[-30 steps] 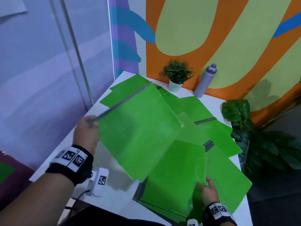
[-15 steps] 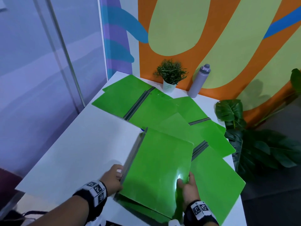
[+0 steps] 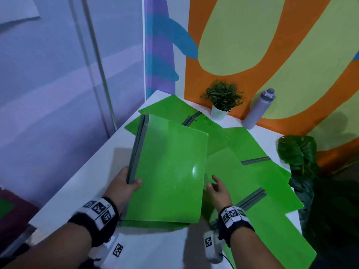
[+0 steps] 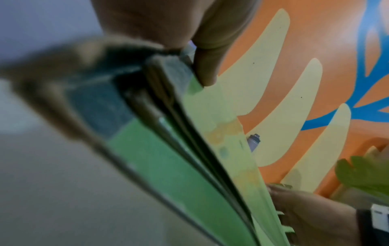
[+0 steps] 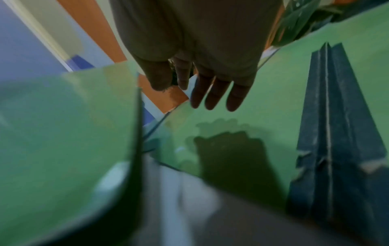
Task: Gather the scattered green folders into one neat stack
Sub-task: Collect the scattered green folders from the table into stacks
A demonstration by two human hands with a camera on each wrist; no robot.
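My left hand [image 3: 126, 183] grips a small stack of green folders [image 3: 167, 171] by its grey spine [image 3: 138, 148], thumb on the top cover, and the stack is raised off the white table [image 3: 93, 177]. The left wrist view shows the thumb [image 4: 207, 66] pinching the spines [image 4: 168, 78] of two or three folders. My right hand [image 3: 217, 189] hovers with straight fingers just right of the stack, above a loose green folder [image 3: 229, 169]; the right wrist view shows its fingers [image 5: 214, 94] spread over that folder [image 5: 263, 103]. Several more green folders [image 3: 272, 226] lie scattered across the table.
A small potted plant [image 3: 222, 100] and a lilac bottle [image 3: 259, 107] stand at the table's back edge by the painted wall. A large leafy plant [image 3: 303, 158] stands off the right side. A glass partition [image 3: 68, 74] runs along the left.
The folder held by my left hand came down onto the near pile, and now the left hand has lifted the gathered stack by its spine. My right hand let go of the stack's edge and opened.
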